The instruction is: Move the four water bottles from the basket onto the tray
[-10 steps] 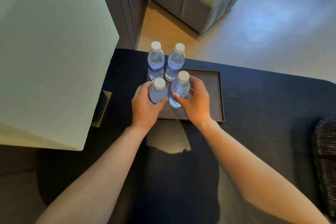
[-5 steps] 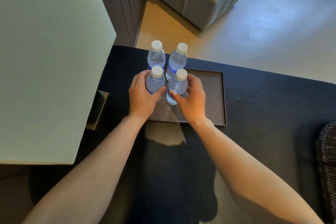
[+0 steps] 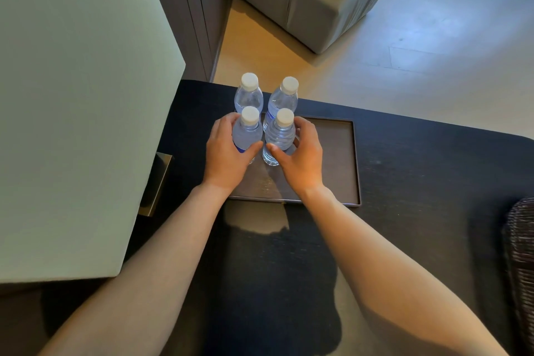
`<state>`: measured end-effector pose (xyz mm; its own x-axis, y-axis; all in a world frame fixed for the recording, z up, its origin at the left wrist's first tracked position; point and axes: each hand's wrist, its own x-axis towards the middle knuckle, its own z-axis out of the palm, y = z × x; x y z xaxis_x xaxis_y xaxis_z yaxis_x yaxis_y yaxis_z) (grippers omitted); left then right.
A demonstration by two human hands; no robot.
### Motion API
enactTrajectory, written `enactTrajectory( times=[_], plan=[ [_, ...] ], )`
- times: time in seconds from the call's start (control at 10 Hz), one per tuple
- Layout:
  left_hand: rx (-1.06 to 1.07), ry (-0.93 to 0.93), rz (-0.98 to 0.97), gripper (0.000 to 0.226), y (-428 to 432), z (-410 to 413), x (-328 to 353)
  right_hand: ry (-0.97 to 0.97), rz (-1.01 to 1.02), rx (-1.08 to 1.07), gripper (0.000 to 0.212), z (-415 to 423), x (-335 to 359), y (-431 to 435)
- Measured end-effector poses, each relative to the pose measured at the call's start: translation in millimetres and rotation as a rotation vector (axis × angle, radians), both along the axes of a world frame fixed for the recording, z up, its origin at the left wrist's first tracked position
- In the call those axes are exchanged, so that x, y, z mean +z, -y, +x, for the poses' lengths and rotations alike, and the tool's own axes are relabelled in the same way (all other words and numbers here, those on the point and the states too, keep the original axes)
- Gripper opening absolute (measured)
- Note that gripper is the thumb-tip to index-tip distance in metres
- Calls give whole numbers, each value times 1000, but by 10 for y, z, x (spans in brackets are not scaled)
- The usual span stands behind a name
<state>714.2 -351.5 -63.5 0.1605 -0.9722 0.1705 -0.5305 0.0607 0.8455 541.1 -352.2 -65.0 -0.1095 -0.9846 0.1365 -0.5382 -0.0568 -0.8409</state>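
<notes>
All 4 bottles on the tray (image 3: 344,159), bunched at its far-left corner, 2x2. L hand (image 3: 226,157) wrapped round the near-left bottle (image 3: 247,136), thumb across the front, fingers behind. R hand (image 3: 300,160) wrapped round the near-right bottle (image 3: 279,136), same grip. Both hands closed on plastic, not yet let go.

Orientation: every bottle upright, long axis vertical, white caps up. Far-left bottle (image 3: 249,95) and far-right bottle (image 3: 284,98) stand just behind the near pair, very near or touching (can't tell which from this angle).

Risks, as I judge them:
- Tall, narrow, light bottles packed tight. If I pull my fingers out sideways or backward they could catch a far bottle and tip it; one going over likely takes its neighbour.
- Far pair sits right by the tray's far rim and near the table's (image 3: 419,211) far edge; a push fwd could send them off to the floor.
- Squeezing thin plastic too hard = base rocks on release.

Basket (image 3: 520,254) at the table's right edge, contents not visible.
</notes>
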Motion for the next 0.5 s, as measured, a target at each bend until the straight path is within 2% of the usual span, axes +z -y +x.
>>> enactTrajectory(
  times=[0.3,0.4,0.5],
  plan=[
    [21,35,52,69,-66,-79,98,49,76,16,76,31,103,-48],
    [10,45,72,75,-99,-88,141,86,111,26,78,-35,90,-122],
    [75,93,193,88,-246,-100,191,50,233,-19,85,-146,56,-347]
  ],
)
